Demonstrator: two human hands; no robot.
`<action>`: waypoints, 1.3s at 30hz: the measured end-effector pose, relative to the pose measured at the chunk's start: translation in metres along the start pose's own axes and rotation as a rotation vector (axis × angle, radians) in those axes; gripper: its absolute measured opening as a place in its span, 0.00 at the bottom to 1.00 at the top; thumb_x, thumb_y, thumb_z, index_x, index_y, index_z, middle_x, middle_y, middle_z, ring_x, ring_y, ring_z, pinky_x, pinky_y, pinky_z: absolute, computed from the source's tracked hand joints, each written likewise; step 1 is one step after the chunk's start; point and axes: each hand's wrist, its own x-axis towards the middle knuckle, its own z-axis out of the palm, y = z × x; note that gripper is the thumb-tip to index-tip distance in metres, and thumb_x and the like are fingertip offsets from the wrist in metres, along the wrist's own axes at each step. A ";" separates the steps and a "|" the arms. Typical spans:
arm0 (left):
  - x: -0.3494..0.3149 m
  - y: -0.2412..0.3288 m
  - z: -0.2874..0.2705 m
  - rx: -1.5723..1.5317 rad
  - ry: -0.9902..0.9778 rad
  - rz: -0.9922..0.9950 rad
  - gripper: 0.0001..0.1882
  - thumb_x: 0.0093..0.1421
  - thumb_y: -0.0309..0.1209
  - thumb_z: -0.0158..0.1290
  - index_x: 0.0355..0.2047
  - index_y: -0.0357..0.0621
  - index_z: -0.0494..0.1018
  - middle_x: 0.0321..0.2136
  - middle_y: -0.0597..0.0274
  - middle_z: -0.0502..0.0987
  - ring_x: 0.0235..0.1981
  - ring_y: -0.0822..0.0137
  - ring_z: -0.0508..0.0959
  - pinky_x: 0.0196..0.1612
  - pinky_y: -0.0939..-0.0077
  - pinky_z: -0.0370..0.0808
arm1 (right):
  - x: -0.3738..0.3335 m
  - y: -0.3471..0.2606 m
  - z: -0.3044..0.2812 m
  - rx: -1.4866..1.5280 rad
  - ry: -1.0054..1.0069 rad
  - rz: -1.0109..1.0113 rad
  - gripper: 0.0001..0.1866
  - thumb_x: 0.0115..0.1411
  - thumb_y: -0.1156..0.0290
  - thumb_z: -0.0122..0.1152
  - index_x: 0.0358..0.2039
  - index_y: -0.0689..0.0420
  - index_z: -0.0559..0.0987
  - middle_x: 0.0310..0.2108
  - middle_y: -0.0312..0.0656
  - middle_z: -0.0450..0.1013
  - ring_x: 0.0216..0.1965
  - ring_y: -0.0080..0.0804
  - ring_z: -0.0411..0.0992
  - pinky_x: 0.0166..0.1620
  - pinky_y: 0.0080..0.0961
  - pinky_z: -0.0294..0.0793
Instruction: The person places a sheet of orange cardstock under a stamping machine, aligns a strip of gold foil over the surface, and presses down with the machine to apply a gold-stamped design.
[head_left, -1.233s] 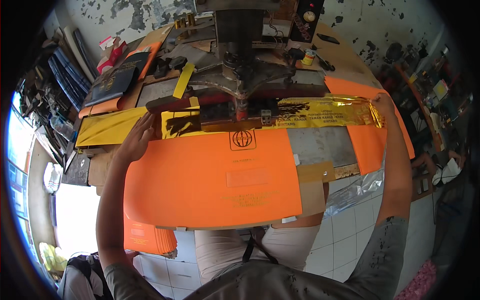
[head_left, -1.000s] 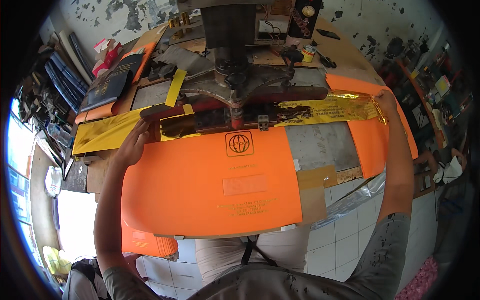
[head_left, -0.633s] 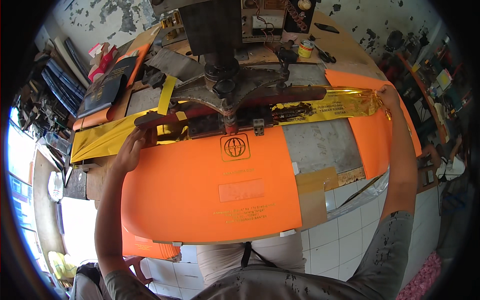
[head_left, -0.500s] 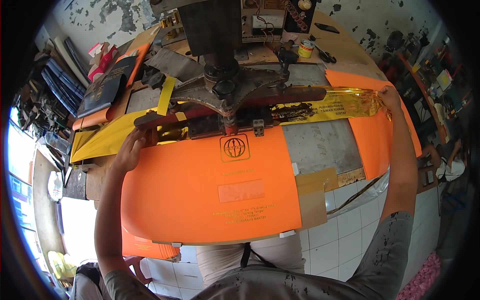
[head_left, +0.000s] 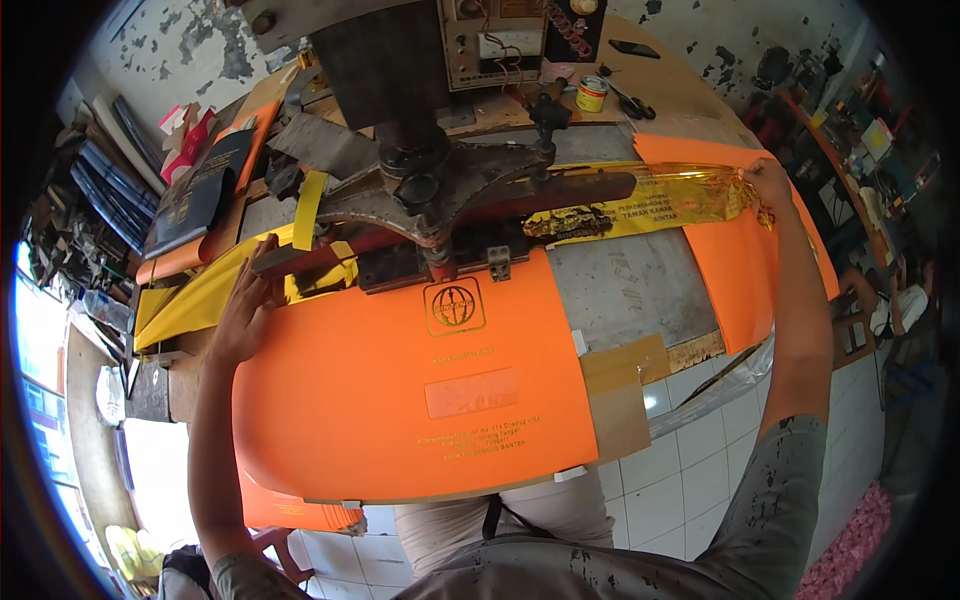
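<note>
A large orange card cover (head_left: 420, 400) with gold printing lies on the press bed in front of me. My left hand (head_left: 245, 305) rests flat on its upper left corner, fingers spread, next to the yellow foil (head_left: 205, 295). My right hand (head_left: 765, 185) pinches the right end of a shiny gold foil strip (head_left: 650, 205) that runs under the dark metal press head (head_left: 440, 185). The press head sits low over the top edge of the orange cover.
More orange sheets (head_left: 740, 250) lie at the right, and another stack (head_left: 290, 505) hangs below the table edge. Dark blue covers (head_left: 195, 195) are piled at the back left. A small tin (head_left: 592, 93) and scissors sit on the wooden bench behind the press. White floor tiles show below.
The press head has come down over the top of the orange cover, and the view has moved closer. Both hands stay at the same places on the cover and foil.
</note>
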 end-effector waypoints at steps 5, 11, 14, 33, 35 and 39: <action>-0.003 -0.011 0.002 -0.077 -0.080 -0.068 0.41 0.70 0.55 0.39 0.71 0.33 0.63 0.76 0.38 0.55 0.79 0.40 0.49 0.78 0.46 0.45 | 0.001 0.005 -0.004 0.009 -0.012 0.028 0.19 0.63 0.54 0.74 0.32 0.59 0.84 0.32 0.44 0.82 0.35 0.37 0.80 0.41 0.41 0.79; 0.002 -0.013 0.011 -0.052 0.053 0.081 0.37 0.71 0.53 0.42 0.64 0.28 0.67 0.50 0.39 0.73 0.54 0.40 0.73 0.69 0.53 0.62 | -0.002 0.002 -0.007 0.016 0.031 -0.002 0.19 0.63 0.55 0.75 0.31 0.60 0.84 0.29 0.44 0.81 0.33 0.35 0.80 0.39 0.39 0.78; -0.002 -0.018 0.009 -0.060 0.038 0.057 0.38 0.72 0.57 0.41 0.61 0.29 0.68 0.42 0.45 0.71 0.46 0.44 0.73 0.69 0.53 0.62 | -0.002 -0.003 -0.007 -0.009 0.009 -0.009 0.18 0.63 0.55 0.75 0.33 0.59 0.85 0.31 0.44 0.82 0.35 0.37 0.81 0.40 0.41 0.78; 0.004 -0.011 0.002 -0.085 -0.089 -0.027 0.33 0.68 0.53 0.39 0.52 0.31 0.72 0.76 0.34 0.55 0.79 0.37 0.49 0.77 0.44 0.47 | -0.002 0.008 0.000 -0.004 0.007 0.002 0.19 0.64 0.55 0.75 0.31 0.61 0.84 0.30 0.44 0.81 0.34 0.35 0.80 0.43 0.40 0.79; 0.003 -0.010 0.000 -0.091 -0.092 -0.040 0.32 0.67 0.52 0.39 0.52 0.32 0.72 0.76 0.34 0.54 0.79 0.38 0.49 0.77 0.43 0.47 | -0.001 0.009 0.002 -0.011 0.009 -0.014 0.19 0.63 0.56 0.75 0.31 0.61 0.84 0.30 0.44 0.81 0.34 0.35 0.80 0.43 0.39 0.79; 0.006 -0.004 0.000 -0.076 -0.091 -0.038 0.28 0.65 0.49 0.39 0.47 0.34 0.72 0.77 0.34 0.53 0.79 0.38 0.49 0.76 0.40 0.47 | -0.001 0.015 0.005 -0.012 0.033 -0.056 0.20 0.62 0.56 0.75 0.33 0.63 0.85 0.29 0.46 0.82 0.33 0.38 0.81 0.41 0.39 0.79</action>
